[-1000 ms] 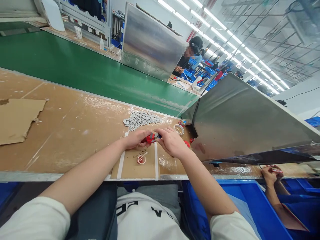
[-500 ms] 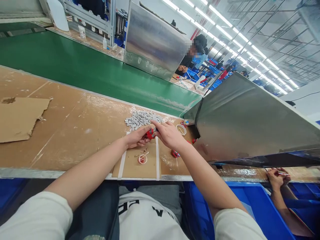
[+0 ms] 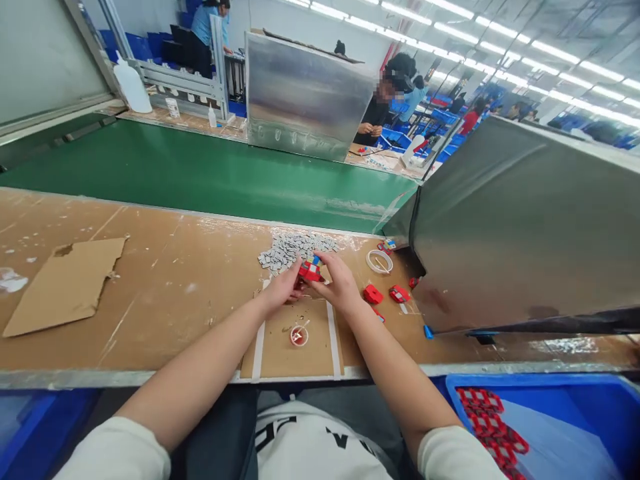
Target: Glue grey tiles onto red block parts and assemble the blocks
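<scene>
Both hands are in front of me over the bench, holding a small red toy piece [image 3: 311, 268] with blue, yellow and whitish patches on top. My left hand [image 3: 281, 288] grips it from the left, with its fingers partly hidden underneath. My right hand [image 3: 343, 283] holds its right side between thumb and fingers. Just beyond is a heap of small flat grey pieces [image 3: 295, 248]. Closer to me, a small round cup [image 3: 299, 336] with reddish contents and a thin stick stands on a taped cardboard sheet [image 3: 313, 363].
Red toy pieces [image 3: 399, 294] and a white ring-shaped item [image 3: 379, 262] lie to the right, beside a metal panel [image 3: 500, 233]. Behind runs a green belt [image 3: 200, 173]. Torn cardboard [image 3: 70, 283] lies left. A blue bin [image 3: 565, 413] at lower right holds rows of red pieces.
The camera view has shifted, bringing the bin's red pieces into sight. My right fingers have moved off the top of the toy piece to its side, and its coloured top now shows.
</scene>
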Available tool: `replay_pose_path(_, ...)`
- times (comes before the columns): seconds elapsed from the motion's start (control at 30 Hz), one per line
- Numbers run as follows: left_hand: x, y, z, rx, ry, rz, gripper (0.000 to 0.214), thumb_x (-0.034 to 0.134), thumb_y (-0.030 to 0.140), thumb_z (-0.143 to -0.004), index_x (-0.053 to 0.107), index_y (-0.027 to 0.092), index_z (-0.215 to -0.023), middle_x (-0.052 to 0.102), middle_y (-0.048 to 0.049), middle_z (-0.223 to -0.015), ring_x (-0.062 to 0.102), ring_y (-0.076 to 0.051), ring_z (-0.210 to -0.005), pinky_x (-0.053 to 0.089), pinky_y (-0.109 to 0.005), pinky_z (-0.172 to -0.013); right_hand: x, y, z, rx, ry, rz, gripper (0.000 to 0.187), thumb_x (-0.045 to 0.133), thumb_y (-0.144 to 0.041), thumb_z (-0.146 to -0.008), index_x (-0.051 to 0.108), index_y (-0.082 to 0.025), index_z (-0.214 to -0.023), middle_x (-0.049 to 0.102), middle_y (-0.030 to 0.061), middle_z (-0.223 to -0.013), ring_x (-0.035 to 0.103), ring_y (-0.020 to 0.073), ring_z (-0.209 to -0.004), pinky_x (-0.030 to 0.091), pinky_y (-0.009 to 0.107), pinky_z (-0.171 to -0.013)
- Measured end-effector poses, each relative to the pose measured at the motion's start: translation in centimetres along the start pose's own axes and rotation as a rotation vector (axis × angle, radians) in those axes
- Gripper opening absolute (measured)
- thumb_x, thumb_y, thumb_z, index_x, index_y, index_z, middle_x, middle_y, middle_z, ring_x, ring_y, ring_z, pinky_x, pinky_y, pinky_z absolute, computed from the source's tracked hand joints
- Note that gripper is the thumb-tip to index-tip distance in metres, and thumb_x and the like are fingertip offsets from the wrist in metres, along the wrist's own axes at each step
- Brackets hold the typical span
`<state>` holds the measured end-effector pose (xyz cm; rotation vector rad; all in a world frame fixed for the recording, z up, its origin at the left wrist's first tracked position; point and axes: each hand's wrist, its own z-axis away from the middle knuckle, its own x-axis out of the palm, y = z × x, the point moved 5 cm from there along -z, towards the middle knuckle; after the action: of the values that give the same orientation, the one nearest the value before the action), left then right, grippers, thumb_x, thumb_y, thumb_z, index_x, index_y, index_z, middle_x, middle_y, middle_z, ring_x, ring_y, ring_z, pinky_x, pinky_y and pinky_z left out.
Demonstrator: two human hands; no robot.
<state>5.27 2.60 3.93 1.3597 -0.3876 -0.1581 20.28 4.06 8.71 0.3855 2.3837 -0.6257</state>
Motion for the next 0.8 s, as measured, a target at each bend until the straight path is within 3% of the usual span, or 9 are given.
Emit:
replay_pose_path(0.1,-1.4,1.9,0.8,0.304,0.155,-0.384,0.083,0.039,0.090,-0.096,0.068,0.018,-0.124,0.067,-0.0072,-0.099,0.055,-0.016,-0.072,0.049,-0.029,-0.065,-0.6,0.2,0.4,-0.034,0.009,-0.045,0.053,0.071,-0.034,-0.099,0.055,-0.020,-0.148,0.073,0.0183,-0.128,0.072,0.0307,-0.118,0.061,0.050,-0.102)
replay_pose_path(0.17,-1.9,3.4,1.5,0.522,0.160,-0.641,0.079,0.049,0.085,-0.097,0.062,0.020,-0.141,0.070,-0.0120,-0.121,0.062,-0.019,-0.085,0.055,-0.033,-0.078,-0.9,0.0,0.7,-0.058,-0.001,-0.071,0.052,0.070,-0.036,-0.101,0.055,-0.020,-0.148,0.073,0.0184,-0.129,0.072,0.0297,-0.118,0.062,0.048,-0.100)
replay_pose_path(0.27,-2.0,4.8,2.4,0.737,0.098,-0.961,0.072,0.055,0.076,-0.100,0.060,0.020,-0.146,0.071,-0.0158,-0.131,0.070,-0.025,-0.105,0.057,-0.038,-0.092,-0.7,-0.3,1.0,-0.080,-0.044,-0.071,0.051,0.067,-0.043,-0.104,0.056,-0.019,-0.148,0.073,0.0189,-0.129,0.072,0.0296,-0.119,0.062,0.048,-0.099)
replay_pose_path(0.37,-2.1,5.4,3.0,0.825,0.110,-1.206,0.071,0.053,0.076,-0.100,0.063,0.019,-0.142,0.074,-0.0174,-0.130,0.071,-0.029,-0.118,0.057,-0.040,-0.099,-0.7,-0.6,1.1,-0.096,-0.045,-0.102,0.051,0.065,-0.043,-0.105,0.054,-0.018,-0.149,0.073,0.0192,-0.129,0.071,0.0293,-0.120,0.062,0.048,-0.099)
replay_pose_path(0.5,-1.9,5.8,3.4,0.815,0.102,-1.372,0.079,0.048,0.088,-0.094,0.071,0.019,-0.123,0.077,-0.0167,-0.119,0.074,-0.028,-0.105,0.056,-0.035,-0.087,-0.7,-0.8,1.1,-0.111,-0.096,-0.148,0.053,0.061,-0.047,-0.108,0.052,-0.017,-0.151,0.073,0.0184,-0.126,0.071,0.0281,-0.117,0.062,0.046,-0.096)
replay_pose_path(0.6,-1.3,6.0,3.6,0.814,0.039,-1.419,0.071,0.047,0.086,-0.096,0.071,0.020,-0.104,0.077,-0.0117,-0.098,0.072,-0.023,-0.086,0.050,-0.032,-0.073,-0.6,-1.3,1.1,-0.171,-0.154,-0.160,0.057,0.058,-0.051,-0.109,0.049,-0.016,-0.154,0.073,0.0178,-0.124,0.071,0.0273,-0.114,0.059,0.044,-0.095)
replay_pose_path(0.67,-0.9,6.4,4.0,0.878,0.036,-1.421,0.067,0.048,0.084,-0.098,0.069,0.020,-0.096,0.074,-0.0088,-0.086,0.068,-0.021,-0.077,0.046,-0.031,-0.068,-0.9,-1.7,0.9,-0.209,-0.113,-0.161,0.057,0.057,-0.051,-0.109,0.050,-0.014,-0.152,0.073,0.0168,-0.119,0.070,0.0260,-0.108,0.057,0.040,-0.092)
replay_pose_path(0.8,-0.1,7.0,4.9,1.024,0.055,-1.412,0.066,0.048,0.084,-0.098,0.066,0.021,-0.089,0.070,-0.0066,-0.079,0.060,-0.019,-0.067,0.039,-0.032,-0.063,-1.4,-2.2,0.8,-0.246,-0.078,-0.033,0.048,0.056,-0.063,-0.106,0.065,-0.016,-0.113,0.068,0.0077,-0.090,0.061,0.0216,-0.079,0.043,0.034,-0.070)
